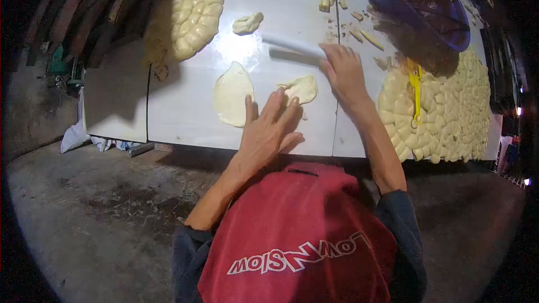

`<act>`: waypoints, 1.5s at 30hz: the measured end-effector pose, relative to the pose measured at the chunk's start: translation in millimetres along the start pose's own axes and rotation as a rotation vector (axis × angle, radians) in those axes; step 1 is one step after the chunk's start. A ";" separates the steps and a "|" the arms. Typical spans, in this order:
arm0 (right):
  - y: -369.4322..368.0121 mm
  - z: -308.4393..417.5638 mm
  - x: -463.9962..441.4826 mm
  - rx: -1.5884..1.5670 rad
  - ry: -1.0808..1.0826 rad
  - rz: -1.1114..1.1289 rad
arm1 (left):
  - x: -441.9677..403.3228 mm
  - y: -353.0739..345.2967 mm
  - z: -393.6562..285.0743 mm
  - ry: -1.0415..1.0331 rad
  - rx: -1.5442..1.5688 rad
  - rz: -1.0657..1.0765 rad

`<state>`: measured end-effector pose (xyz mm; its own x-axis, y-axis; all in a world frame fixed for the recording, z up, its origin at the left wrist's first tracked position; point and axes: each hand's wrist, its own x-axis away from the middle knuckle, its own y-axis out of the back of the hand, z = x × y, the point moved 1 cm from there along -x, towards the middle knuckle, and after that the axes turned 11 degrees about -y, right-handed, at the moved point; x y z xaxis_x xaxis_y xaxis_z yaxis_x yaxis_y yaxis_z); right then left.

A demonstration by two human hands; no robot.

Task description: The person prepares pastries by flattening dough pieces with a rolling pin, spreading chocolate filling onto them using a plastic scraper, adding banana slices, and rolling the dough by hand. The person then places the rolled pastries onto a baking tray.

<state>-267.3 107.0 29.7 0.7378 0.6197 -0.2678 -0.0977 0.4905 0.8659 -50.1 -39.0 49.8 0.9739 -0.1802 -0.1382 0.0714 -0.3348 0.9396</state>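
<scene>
My left hand (266, 126) lies with fingers spread, its fingertips touching the lower edge of a small flattened piece of dough (302, 88). To the left, beside my thumb or outer finger, rests a larger thin oval dough sheet (232, 94). My right hand (345, 73) is closed around one end of a pale, smooth rolling pin (293, 46), which points left above the table and casts a shadow. A folded lump of dough (247, 23) sits farther back.
The white table (191, 109) carries a cluster of dough balls (196, 19) at back left and a wide spread of dough pieces (449, 115) at right. On that spread lies a yellow tool (415, 90). A dark blue tub (426, 5) and pale yellow chunks (370, 39) occupy the back right.
</scene>
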 end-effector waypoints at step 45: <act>13.6 23.9 90.9 0.194 -0.062 0.248 | -25.8 -15.5 3.1 0.195 0.065 -0.126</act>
<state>-185.6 155.3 27.2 0.7475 0.6640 -0.0171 -0.1548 0.1992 0.9676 -77.0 -32.1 37.8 0.9818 0.0466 -0.1840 0.1870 -0.4029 0.8959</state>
